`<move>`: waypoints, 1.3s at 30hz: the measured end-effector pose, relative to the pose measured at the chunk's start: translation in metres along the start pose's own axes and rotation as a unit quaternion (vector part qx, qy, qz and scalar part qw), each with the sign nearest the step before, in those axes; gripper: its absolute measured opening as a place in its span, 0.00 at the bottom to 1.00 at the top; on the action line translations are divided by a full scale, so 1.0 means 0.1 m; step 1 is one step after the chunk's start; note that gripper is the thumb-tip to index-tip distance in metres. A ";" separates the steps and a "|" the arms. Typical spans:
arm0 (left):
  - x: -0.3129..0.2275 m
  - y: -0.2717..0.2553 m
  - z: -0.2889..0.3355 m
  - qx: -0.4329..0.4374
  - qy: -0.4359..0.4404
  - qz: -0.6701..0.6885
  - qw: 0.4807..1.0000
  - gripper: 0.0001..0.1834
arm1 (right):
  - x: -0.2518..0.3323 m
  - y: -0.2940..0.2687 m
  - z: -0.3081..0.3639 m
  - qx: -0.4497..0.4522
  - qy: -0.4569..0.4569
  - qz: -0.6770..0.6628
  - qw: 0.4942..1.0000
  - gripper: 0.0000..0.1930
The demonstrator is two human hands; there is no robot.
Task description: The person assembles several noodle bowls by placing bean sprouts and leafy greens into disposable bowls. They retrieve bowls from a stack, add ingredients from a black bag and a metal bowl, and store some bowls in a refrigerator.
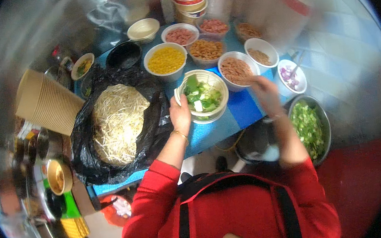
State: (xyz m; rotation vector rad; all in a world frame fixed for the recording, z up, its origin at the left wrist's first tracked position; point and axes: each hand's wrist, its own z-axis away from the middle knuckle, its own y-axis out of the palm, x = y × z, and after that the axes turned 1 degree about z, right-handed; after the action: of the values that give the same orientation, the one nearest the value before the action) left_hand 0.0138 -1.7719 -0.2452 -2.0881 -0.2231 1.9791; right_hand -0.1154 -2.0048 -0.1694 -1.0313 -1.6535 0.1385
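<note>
My left hand is closed on the left rim of a round white bowl at the table's front edge. Inside lie chopped green leaves with a few pale pieces. My right hand is blurred, its fingertips at the right rim of a white bowl of shredded brownish-pink meat. Whether those fingers hold anything is too smeared to make out. To the left of my left hand, a pile of bean sprouts fills an opened black plastic bag.
Behind stand tubs of corn, orange-brown pieces and diced pink meat. A bowl of chopped purple onion sits right, above a metal basin of cut greens. Stacked brown paper bowls lean at the left.
</note>
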 end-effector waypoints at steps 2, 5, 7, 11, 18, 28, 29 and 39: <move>-0.06 -0.06 0.05 -0.008 0.021 0.013 1.000 0.20 | 0.23 0.45 -0.17 0.090 -0.041 0.011 0.995 0.11; -0.13 -0.18 0.07 0.025 0.184 -0.104 0.977 0.26 | 0.36 0.81 -0.27 0.180 -0.166 0.165 0.955 0.11; -0.20 -0.16 0.09 0.022 0.290 -0.202 0.935 0.32 | 0.26 0.80 -0.22 0.073 -0.303 0.225 0.923 0.10; -0.36 0.12 0.00 0.125 0.306 -0.336 0.882 0.44 | -0.38 0.13 0.22 -0.069 0.010 0.029 0.997 0.11; -0.24 0.59 -0.10 0.300 0.259 -0.467 0.790 0.44 | -1.87 -1.60 1.55 -0.144 0.546 0.346 0.749 0.25; -0.24 0.67 -0.12 0.262 0.330 -0.438 0.794 0.44 | -2.94 -1.89 2.13 -0.087 0.545 0.375 0.745 0.21; -0.26 0.64 -0.13 0.263 0.345 -0.398 0.809 0.44 | -2.98 -1.89 2.16 -0.107 0.519 0.338 0.778 0.23; -0.62 0.24 -0.18 0.146 0.299 -0.167 0.928 0.25 | -3.48 -2.13 2.62 -0.262 0.551 0.367 0.703 0.18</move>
State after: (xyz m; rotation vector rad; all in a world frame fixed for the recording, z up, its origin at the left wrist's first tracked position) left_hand 0.0267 -1.8140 -0.1925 -2.1606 -0.1382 1.0497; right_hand -0.4546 -2.2639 -0.3992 -1.6935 -0.0897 -0.4052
